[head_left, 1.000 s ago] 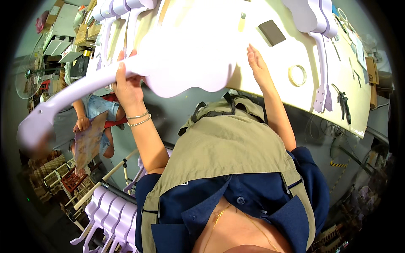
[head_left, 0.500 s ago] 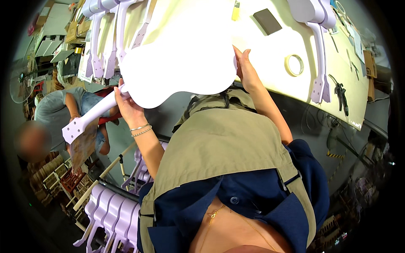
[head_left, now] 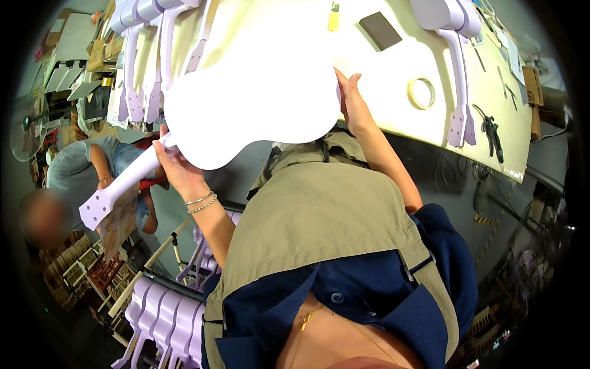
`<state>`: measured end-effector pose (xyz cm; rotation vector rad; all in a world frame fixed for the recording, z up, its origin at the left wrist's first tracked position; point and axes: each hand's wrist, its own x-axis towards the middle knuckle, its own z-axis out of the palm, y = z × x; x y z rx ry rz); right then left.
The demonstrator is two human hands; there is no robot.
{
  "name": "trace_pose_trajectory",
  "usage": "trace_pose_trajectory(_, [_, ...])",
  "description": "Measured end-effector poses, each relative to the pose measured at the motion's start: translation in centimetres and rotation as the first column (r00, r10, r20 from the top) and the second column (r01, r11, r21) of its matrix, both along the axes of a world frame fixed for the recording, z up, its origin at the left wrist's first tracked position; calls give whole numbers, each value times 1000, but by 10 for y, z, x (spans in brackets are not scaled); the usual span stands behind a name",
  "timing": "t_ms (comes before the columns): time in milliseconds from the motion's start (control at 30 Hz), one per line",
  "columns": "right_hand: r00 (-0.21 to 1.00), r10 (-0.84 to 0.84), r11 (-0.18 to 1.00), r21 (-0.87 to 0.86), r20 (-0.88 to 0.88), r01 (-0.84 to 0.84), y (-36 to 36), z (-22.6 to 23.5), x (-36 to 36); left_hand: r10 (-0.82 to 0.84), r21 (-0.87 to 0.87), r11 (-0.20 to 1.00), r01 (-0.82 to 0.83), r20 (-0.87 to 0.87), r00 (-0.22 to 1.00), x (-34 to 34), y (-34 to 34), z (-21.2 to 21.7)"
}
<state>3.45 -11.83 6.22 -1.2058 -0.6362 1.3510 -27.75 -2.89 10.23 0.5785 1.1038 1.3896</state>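
Observation:
A lilac ukulele (head_left: 252, 104) without strings lies across both my hands at the table's near edge. Its body is washed out by glare, and its neck slants down to the left, ending in a headstock with peg holes. My left hand (head_left: 181, 169), with bracelets on the wrist, is closed around the joint of neck and body. My right hand (head_left: 355, 107) grips the rounded bottom end of the body, its thumb up and its other fingers partly hidden behind the rim.
On the pale table (head_left: 393, 111) are a tape roll (head_left: 421, 93), a dark block (head_left: 380, 31), a yellow cutter (head_left: 334, 17), black pliers (head_left: 491, 136) and more lilac ukuleles (head_left: 456, 80). Several others hang on a rack (head_left: 163, 317) at lower left. Another person (head_left: 86, 166) bends over at left.
The ukulele and both my hands have shifted slightly left in the picture, as has the table. The ukulele's neck end sits a little lower. My grip is the same.

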Motion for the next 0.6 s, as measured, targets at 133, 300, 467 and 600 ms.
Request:
trace_pose_trajectory(133, [999,-35,999,-22,5,35,0,-2,-2,32,-12,999,-32,-19,999,4,-2,8])
trace_pose_trajectory(300, [990,-128,992,-21,-57,127,0,-12,-4,-22,67,997,24,-31,999,12,-8,17])
trace_pose_trajectory(467, [972,-194,981,-15,-131,193,-1,-29,-3,-41,143,988,62,-149,988,31,-16,38])
trace_pose_trajectory(600, [954,-247,969,-52,-170,241,-2,-34,-4,-68,161,982,103,-206,976,40,-20,50])
